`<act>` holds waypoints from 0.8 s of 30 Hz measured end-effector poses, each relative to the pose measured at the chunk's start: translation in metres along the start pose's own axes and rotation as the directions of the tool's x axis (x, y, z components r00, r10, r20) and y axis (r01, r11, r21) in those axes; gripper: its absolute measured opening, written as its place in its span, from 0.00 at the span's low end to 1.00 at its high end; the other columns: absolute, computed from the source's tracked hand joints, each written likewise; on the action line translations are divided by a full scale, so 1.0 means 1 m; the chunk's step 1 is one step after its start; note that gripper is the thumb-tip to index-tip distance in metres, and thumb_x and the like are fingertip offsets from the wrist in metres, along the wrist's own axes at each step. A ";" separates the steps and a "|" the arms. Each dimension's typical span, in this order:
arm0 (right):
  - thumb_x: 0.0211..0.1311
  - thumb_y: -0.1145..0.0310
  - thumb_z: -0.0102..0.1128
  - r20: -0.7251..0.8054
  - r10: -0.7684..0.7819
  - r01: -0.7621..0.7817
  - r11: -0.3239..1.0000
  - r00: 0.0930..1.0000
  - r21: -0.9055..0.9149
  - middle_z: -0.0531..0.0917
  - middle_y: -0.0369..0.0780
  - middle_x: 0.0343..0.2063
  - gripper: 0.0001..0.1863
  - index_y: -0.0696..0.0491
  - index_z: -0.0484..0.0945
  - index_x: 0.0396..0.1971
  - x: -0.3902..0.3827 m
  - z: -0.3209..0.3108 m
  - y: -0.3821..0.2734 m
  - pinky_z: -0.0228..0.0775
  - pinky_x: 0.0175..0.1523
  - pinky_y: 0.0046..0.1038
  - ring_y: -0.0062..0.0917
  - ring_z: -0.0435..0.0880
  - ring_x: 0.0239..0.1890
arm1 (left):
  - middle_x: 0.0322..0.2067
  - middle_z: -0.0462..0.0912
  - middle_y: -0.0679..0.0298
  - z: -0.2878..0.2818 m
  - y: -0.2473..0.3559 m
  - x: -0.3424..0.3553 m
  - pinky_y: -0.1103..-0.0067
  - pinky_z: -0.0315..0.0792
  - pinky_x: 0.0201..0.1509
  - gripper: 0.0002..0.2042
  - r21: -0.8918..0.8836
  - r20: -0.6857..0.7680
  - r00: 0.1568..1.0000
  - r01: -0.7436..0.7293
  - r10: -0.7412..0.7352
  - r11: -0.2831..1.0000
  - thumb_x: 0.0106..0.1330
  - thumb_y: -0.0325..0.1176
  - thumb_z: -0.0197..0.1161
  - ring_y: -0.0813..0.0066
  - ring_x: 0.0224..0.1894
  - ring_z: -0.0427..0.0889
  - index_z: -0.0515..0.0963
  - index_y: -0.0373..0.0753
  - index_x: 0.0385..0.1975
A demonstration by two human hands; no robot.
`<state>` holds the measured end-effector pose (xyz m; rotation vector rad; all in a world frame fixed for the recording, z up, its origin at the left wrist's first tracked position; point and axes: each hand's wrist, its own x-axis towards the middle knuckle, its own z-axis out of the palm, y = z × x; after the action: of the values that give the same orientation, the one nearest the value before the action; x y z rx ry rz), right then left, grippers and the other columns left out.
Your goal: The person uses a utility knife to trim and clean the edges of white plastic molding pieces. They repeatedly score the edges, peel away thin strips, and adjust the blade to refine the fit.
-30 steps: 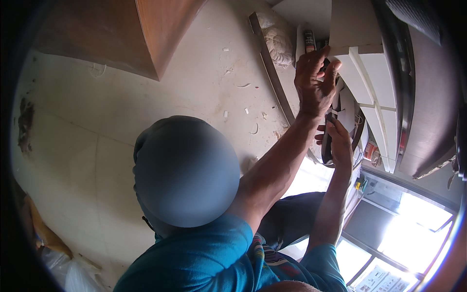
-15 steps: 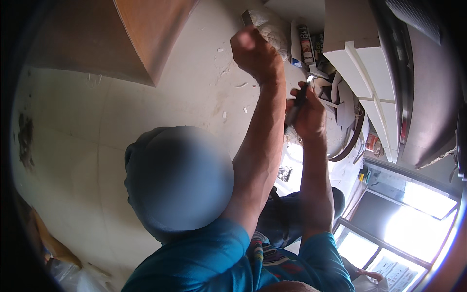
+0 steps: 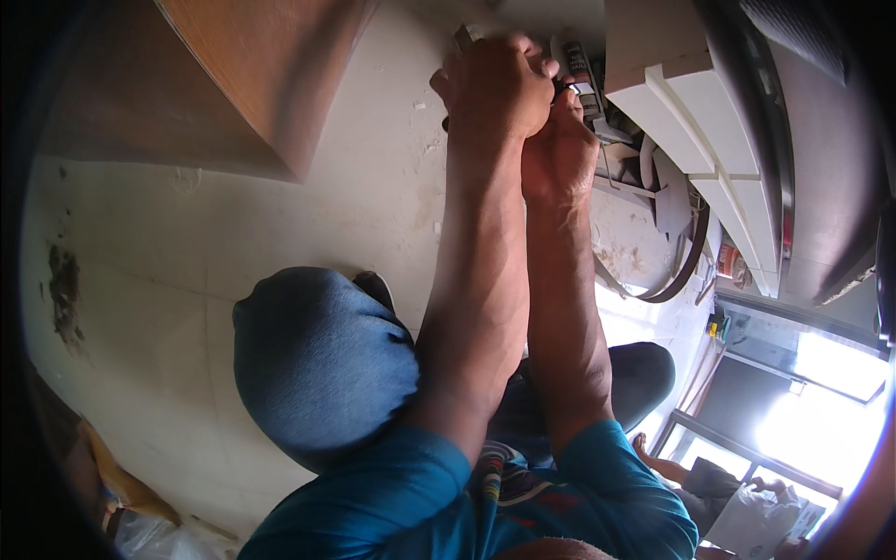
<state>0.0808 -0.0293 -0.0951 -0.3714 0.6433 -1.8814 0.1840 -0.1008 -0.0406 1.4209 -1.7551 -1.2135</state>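
- A dark tool (image 3: 561, 90) is held at the fingertips of the right hand (image 3: 560, 154), in the upper centre of the frame, just left of a sealant cartridge (image 3: 578, 63).
- The left hand (image 3: 499, 89) is bent over close beside it, its fingers partly blurred; whether anything is grasped there cannot be told.
- Control would probably be helped by a firm right grip, with short, unhurried strokes.
- The left fingers are best kept out of the tool's line, since the hands are so close together.
- The arms look far stretched; a nearer working position might give steadier control.
- The pale floor (image 3: 140, 392) is marked by a dark stain (image 3: 65, 291) at the left.
- A brown wooden panel (image 3: 233, 84) is seen at upper left, a white panelled unit (image 3: 714, 117) at upper right.
- Offcuts (image 3: 670, 205) are heaped below that unit; strong light is let in by the window (image 3: 812, 434) at lower right.
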 end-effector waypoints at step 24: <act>0.83 0.65 0.43 -0.490 0.206 -0.041 0.944 0.847 0.326 0.75 0.39 0.34 0.09 0.51 0.73 0.45 0.005 -0.116 0.011 0.73 0.43 0.40 0.31 0.75 0.34 | 0.36 0.89 0.57 0.051 0.081 0.002 0.73 0.90 0.38 0.10 -0.584 0.093 0.985 0.170 -0.142 0.794 0.70 0.25 0.56 0.63 0.37 0.91 0.83 0.28 0.41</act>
<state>0.0254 -0.0070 -0.1959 0.3940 0.6936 -1.9215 0.1046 -0.0856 0.0102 1.1690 -1.1296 -1.7052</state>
